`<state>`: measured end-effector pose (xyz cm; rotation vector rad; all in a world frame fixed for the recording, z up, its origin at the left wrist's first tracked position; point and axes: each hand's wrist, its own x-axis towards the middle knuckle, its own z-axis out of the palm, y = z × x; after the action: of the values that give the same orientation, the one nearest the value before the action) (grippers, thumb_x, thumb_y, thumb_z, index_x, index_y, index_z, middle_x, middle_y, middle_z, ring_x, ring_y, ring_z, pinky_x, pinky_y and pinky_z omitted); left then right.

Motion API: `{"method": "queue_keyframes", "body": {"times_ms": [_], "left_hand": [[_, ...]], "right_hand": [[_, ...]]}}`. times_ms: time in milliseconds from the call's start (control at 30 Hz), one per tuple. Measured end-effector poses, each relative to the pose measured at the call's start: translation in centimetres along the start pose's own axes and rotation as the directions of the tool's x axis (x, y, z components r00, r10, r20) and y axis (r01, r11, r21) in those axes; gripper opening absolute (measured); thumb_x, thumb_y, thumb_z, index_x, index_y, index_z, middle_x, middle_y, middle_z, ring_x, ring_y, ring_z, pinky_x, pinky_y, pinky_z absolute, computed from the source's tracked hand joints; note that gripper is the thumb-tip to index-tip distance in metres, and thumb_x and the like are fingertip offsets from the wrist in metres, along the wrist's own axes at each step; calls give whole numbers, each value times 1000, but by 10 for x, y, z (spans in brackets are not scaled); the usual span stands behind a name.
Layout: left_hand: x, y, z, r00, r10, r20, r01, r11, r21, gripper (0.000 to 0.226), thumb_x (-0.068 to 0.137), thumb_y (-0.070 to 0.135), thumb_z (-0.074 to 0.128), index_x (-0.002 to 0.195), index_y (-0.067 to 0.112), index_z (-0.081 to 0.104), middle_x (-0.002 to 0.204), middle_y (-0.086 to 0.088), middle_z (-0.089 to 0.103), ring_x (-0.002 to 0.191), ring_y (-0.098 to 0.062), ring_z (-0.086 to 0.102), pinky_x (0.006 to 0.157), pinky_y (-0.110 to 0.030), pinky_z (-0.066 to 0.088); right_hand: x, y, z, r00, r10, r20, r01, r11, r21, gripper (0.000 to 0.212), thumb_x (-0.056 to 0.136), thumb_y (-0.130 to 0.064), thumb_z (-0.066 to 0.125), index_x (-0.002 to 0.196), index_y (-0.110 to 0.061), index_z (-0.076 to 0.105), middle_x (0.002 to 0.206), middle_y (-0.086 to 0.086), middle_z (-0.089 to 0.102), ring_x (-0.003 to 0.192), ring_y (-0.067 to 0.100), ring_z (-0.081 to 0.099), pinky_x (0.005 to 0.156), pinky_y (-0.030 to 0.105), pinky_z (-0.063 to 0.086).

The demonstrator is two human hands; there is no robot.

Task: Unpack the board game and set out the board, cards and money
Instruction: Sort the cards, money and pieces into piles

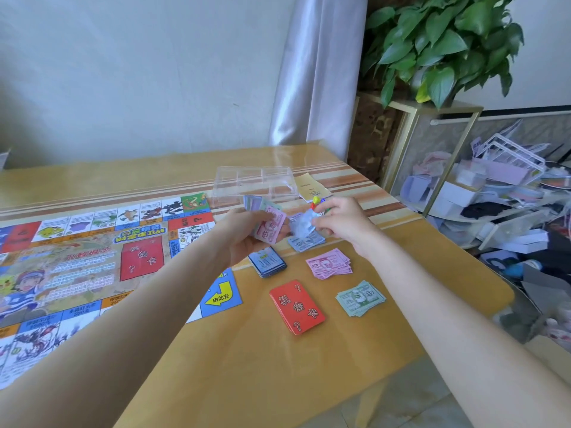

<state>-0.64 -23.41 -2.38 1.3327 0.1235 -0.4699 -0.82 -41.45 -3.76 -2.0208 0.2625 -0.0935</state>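
Game board [77, 261] spread flat, left half of frame, on yellow table [247, 366]. Clear plastic tray [253, 183] upper centre. Red card deck [297, 307], blue deck [267, 261], pink notes [329, 263], green notes [360, 298] lower centre-right. Left hand [247, 233] grips money stack [269, 225], fingers curled. Right hand [340, 220] pinches blue note [301, 225].

Head view. Colourful paper game board [92, 257] spread on the yellow wooden table [247, 366]. Beside the board: blue card deck [268, 261], red card deck [297, 306], pink banknote pile [329, 263], green banknote pile [360, 298]. Left hand [247, 233] grips a banknote stack [270, 225]; right hand [343, 223] pinches a blue banknote [301, 225]. Clear plastic tray [255, 183] lies beyond the board.
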Motion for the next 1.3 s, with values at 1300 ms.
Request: {"method": "queue_keyframes", "body": {"times_ms": [1300], "left_hand": [[-13,-23,24,989,-146,-10,143,955,260,32,92,-3,48,122,4,44,94,-21,65,71,-29,65,52,-39,56]], "right_hand": [[-50,17,-24,999,-21,-50,-6,865,-502,34,78,-23,73,106,-14,58,100,1,54,94,20,53,72,30,41]]}}
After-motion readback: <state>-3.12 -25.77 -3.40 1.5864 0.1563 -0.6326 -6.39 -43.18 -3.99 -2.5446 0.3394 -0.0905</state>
